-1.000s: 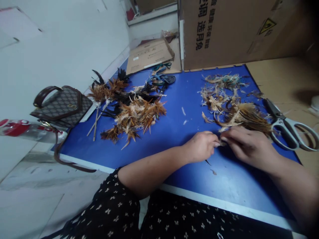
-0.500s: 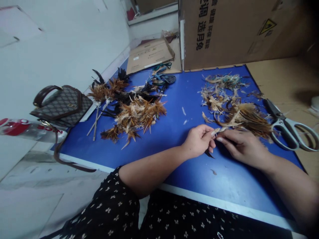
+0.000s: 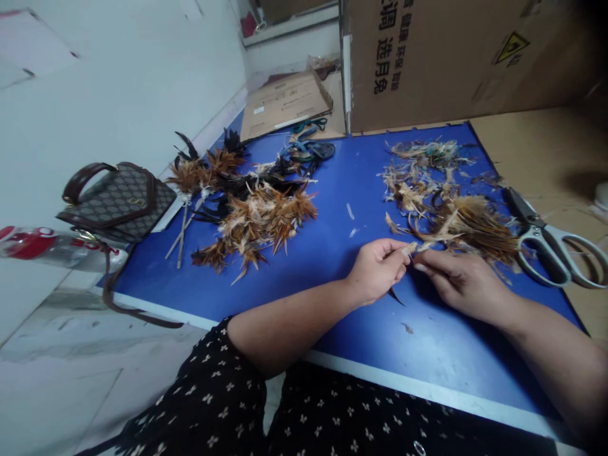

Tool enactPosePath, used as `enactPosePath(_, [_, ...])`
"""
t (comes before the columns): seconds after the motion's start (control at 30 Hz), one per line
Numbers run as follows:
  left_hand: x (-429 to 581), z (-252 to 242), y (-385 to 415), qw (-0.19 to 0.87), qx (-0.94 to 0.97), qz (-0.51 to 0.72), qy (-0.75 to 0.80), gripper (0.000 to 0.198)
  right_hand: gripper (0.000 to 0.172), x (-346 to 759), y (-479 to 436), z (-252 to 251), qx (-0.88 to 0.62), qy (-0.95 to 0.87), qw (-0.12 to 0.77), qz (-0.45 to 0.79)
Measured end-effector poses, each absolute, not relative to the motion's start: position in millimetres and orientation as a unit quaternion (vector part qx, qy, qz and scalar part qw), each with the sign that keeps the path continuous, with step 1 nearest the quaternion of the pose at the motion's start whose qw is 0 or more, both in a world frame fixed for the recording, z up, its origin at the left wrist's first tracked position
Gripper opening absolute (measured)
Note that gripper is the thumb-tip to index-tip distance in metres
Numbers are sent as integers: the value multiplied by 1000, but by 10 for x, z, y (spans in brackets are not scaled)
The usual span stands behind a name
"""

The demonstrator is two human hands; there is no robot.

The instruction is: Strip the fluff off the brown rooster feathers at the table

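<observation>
My left hand (image 3: 380, 271) is closed in a pinch on a feather, whose dark tip (image 3: 396, 296) sticks out below the fingers and whose pale end shows at the fingertips. Close beside it, my right hand (image 3: 468, 282) has its thumb and forefinger pressed together; whatever lies between them is too small to make out. Just past the fingers lies a heap of brown feathers (image 3: 479, 225), with paler feather scraps (image 3: 418, 180) behind it. Scissors (image 3: 546, 240) with grey handles rest to the right of that heap.
Brown and black feather bunches (image 3: 266, 215) cover the left part of the blue table (image 3: 342, 190), two on sticks (image 3: 181, 237). A handbag (image 3: 118, 202) and a plastic bottle (image 3: 52, 247) are at far left. Cardboard (image 3: 285, 104) and a large carton (image 3: 441, 63) stand behind.
Both hands stay almost in place. The dark feather tip below my left hand has shifted slightly, and the left fingers have curled in a little more.
</observation>
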State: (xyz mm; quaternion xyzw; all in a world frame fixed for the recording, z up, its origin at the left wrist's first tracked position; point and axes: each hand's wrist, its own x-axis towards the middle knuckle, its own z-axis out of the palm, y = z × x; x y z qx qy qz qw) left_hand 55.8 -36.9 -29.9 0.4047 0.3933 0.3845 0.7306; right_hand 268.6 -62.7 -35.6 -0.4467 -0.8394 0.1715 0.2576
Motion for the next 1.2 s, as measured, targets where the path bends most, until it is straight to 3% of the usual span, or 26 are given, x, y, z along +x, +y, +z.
enactPosePath(0.53, [465, -412, -225, 771, 398, 386, 315, 39, 26, 2696, -618, -331, -492, -802, 311, 132])
enactPosePath(0.8, [476, -443, -237, 759, 374, 421, 326, 44, 8, 2594, -605, -180, -453, -759, 468, 12])
enactPosePath(1.07, [539, -482, -262, 738, 356, 473, 323, 43, 18, 2485, -610, -261, -434, -808, 398, 15])
enactPosePath(1.2, [538, -485, -266, 745, 360, 458, 324, 46, 13, 2496, -585, -294, -434, -806, 401, 9])
